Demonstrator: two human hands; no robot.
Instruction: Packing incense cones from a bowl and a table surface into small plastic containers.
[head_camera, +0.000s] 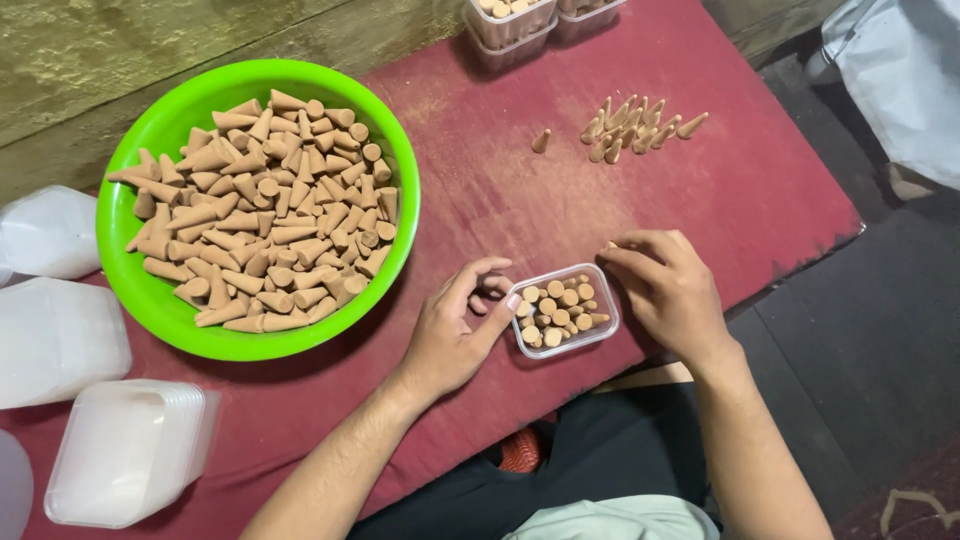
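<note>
A small clear plastic box (610, 310) sits on the red cloth near the table's front edge, filled with tan incense cones standing upright. My left hand (455, 330) rests on the box's left side, thumb against its wall. My right hand (665, 285) is at the box's upper right corner, fingertips pinched on what looks like a single cone (610, 245). A large green bowl (150, 130) heaped with loose cones lies to the left.
A cluster of standing cones (635, 128) and one lone cone (541, 141) are on the red table (480, 180) farther back. Filled clear boxes (508, 25) sit at the far edge. Stacked empty plastic boxes and lids (120, 450) lie at the left.
</note>
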